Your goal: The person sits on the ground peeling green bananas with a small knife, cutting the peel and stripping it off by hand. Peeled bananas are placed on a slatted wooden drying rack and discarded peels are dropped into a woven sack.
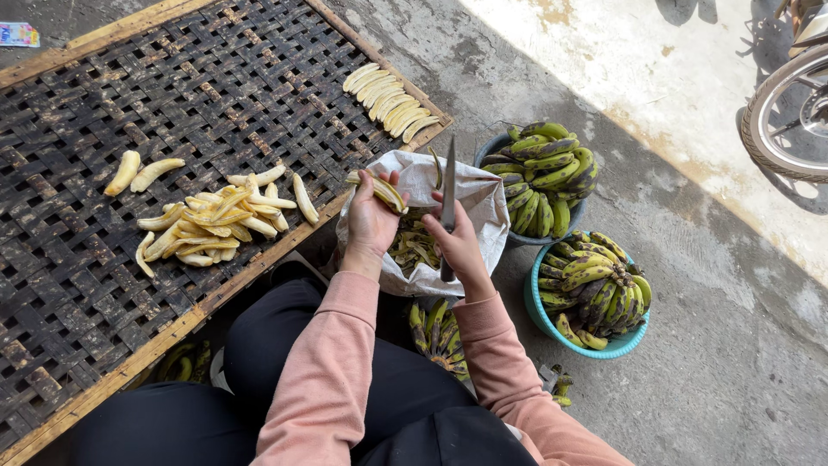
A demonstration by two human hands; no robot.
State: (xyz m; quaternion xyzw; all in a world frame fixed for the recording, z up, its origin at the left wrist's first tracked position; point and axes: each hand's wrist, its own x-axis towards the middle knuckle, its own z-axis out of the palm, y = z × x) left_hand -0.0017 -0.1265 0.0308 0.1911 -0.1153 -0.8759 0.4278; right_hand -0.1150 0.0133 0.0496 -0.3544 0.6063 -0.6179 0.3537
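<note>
My left hand point(371, 220) holds a partly peeled banana point(379, 190) over a white sack point(479, 203) filled with peels. My right hand point(457, 246) grips a knife point(448, 194), blade pointing up, just right of the banana. Peeled bananas lie in a pile point(216, 224) on a woven bamboo tray point(103, 285) to my left, with a neat row point(388, 102) at its far corner. Both sleeves are pink.
Two basins hold green unpeeled bananas: a grey-blue one point(543, 177) and a turquoise one point(595, 293). Another bunch point(438, 336) lies by my knees. A motorbike wheel point(789, 116) stands at the top right on the concrete ground.
</note>
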